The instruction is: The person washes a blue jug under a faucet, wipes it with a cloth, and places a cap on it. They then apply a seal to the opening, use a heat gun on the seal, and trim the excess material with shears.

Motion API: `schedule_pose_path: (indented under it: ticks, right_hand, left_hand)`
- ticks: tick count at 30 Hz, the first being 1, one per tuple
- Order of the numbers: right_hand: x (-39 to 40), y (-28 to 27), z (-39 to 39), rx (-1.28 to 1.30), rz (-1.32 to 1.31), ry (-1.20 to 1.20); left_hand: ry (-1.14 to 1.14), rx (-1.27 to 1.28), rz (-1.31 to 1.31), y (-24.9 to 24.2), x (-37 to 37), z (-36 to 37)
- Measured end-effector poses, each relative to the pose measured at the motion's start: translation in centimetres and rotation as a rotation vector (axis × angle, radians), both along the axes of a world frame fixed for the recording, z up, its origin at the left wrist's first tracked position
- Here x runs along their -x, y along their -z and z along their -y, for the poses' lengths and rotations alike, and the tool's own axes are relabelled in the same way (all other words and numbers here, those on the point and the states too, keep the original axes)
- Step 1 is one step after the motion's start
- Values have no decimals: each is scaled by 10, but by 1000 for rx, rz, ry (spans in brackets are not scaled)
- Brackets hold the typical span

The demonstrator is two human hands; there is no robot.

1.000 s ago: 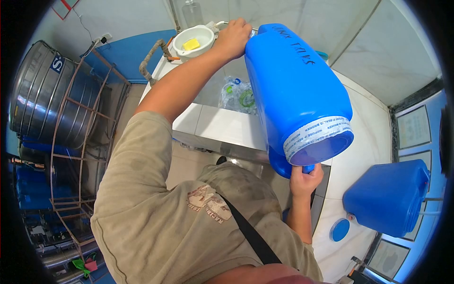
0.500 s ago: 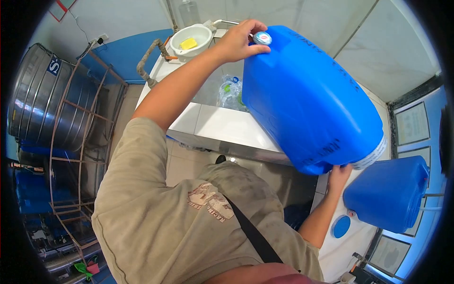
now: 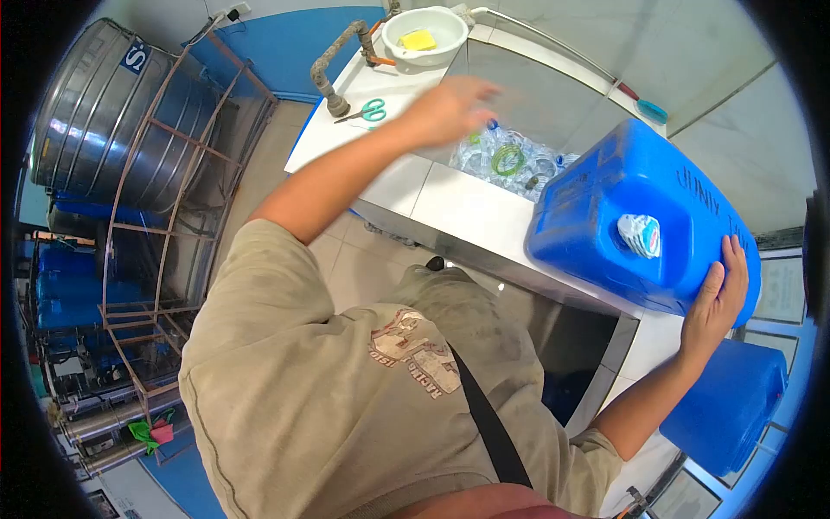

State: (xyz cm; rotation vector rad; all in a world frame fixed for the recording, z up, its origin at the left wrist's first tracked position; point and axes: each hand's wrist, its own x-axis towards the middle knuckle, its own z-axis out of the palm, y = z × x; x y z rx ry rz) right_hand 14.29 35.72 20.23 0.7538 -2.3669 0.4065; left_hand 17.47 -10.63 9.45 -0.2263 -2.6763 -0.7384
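A big blue jug (image 3: 588, 195) rests on the white tiled ledge (image 3: 471, 208) at the right, its wrapped cap (image 3: 640, 235) facing me. My right hand (image 3: 722, 290) lies against the jug's right side with the fingers spread. Blurred by motion, my left hand (image 3: 458, 108) is in the air left of the jug, apart from it, above the sunken basin. Its fingers are partly apart and nothing shows in them. Clear plastic items and a green ring (image 3: 507, 159) lie in the basin beneath it.
Green-handled scissors (image 3: 373, 110) lie on the ledge near a pipe with a tap (image 3: 337, 65). A white bowl (image 3: 450, 30) holds a yellow sponge (image 3: 418, 41). A brush (image 3: 650, 111) rests behind the basin. Another blue jug (image 3: 731, 398) is at the right; a steel tank (image 3: 86, 112) and metal rack stand left.
My left hand has let go of the jug's cap area and moved away. The jug has turned, so its cap faces me. My right hand has moved from underneath to its side.
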Motion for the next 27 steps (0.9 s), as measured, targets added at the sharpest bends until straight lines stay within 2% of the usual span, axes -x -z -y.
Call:
schedule_pose_path:
  ticks: [2, 4, 5, 7, 9, 11, 13, 15, 17, 18, 19, 20, 21, 22, 23, 25, 26, 27]
  right_hand:
    - [0, -1, 0, 74, 14, -26]
    - [1, -10, 2, 76, 58, -5]
    - [0, -14, -1, 76, 102, 17]
    - [2, -21, 5, 132, 82, 68]
    - [5, -27, 7, 119, 115, 75]
    - [6, -30, 9, 138, 105, 77]
    - [2, -36, 15, 140, 82, 141]
    - [0, -42, 18, 189, 20, 45]
    - [-6, -51, 34, 395, 210, -14]
    - [-9, -58, 47, 400, 187, -109]
    - [-17, -66, 67, 521, 352, -172]
    - [-17, -64, 81, 643, 464, -305]
    - [-18, -66, 90, 603, 482, -346]
    - [-26, -73, 100, 711, 689, -388]
    - [-32, -80, 106, 823, 892, -446]
    - [-31, -79, 98, 913, 869, -445]
    - [-30, -76, 90, 994, 873, -482]
    - [-32, -73, 80, 1001, 852, -465]
  left_hand:
    - [-443, 193, 301, 45, 0, 82]
    - [-525, 383, 455, 80, -9, 139]
    - [-540, 447, 532, 80, -16, 144]
    - [-543, 439, 696, 91, -11, 160]
    - [-559, 465, 608, 92, -9, 164]
    - [-518, 329, 545, 76, -8, 162]
    - [-495, 325, 354, 71, 7, 171]
    - [-318, 260, -2, 5, 20, 129]
    - [-32, 59, -346, -69, 33, 61]
    - [131, 60, -548, -100, 37, 24]
    - [295, 44, -754, -121, 42, -11]
    - [369, -1, -770, -131, 49, -41]
    - [628, -168, -750, -139, 52, -67]
    - [879, -328, -716, -146, 56, -92]
    - [929, -351, -725, -155, 57, -119]
    - [1114, -37, -823, -168, 56, -161]
    - [1108, 156, -987, -173, 66, -173]
    - [1131, 149, -1000, -175, 73, -183]
